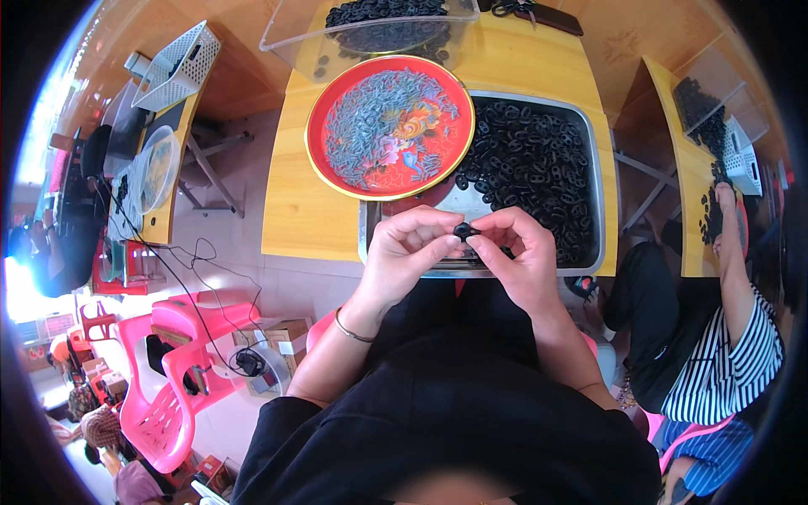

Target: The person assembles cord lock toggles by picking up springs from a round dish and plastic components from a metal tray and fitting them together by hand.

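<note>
My left hand (411,252) and my right hand (517,254) meet over the near edge of a metal tray (598,202). Pinched between the fingertips of both is a small black part (465,230), too small to make out fully. Many black oval pieces with holes (534,160) fill the right side of that tray. Overlapping its left side is a round red tray (322,164) with a yellow rim and flower pattern, bearing many small grey-blue slender pieces (362,114).
A clear plastic bin (290,34) with more black pieces stands at the far side of the yellow table (290,202). To the right, a person in a striped shirt (715,370) reaches over another table. Pink chairs (164,421) and loose cables (198,257) lie left.
</note>
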The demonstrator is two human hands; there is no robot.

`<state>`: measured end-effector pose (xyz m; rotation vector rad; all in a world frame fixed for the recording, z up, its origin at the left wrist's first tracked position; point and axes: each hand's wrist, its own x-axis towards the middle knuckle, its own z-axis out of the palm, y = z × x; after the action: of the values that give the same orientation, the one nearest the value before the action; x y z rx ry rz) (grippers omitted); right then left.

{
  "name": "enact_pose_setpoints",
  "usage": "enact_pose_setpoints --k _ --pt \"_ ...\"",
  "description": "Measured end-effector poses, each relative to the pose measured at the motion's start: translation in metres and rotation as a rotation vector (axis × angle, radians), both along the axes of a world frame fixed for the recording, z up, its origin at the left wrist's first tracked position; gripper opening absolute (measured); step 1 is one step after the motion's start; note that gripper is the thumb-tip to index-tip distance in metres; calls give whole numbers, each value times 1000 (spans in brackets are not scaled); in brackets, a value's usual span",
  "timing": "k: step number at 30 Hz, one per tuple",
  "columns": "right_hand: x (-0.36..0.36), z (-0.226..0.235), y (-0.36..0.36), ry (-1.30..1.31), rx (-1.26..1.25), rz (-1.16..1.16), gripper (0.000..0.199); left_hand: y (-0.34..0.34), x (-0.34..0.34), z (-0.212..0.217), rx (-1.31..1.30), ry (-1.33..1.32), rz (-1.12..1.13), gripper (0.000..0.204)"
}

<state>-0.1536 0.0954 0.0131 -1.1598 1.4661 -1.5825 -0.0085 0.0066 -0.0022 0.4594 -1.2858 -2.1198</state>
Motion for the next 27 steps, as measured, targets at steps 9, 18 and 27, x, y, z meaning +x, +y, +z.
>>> enact_pose_setpoints --k 9,18,27 --pt "-2 -2 1 -94 47 33 12 -2 3 -3 64 -13 -4 22" --pt "-1 2 1 -271 108 86 10 -5 4 2 102 -62 -19 19" --pt "-4 -3 -2 -142 106 148 23 -6 3 6 50 -88 -31 19"
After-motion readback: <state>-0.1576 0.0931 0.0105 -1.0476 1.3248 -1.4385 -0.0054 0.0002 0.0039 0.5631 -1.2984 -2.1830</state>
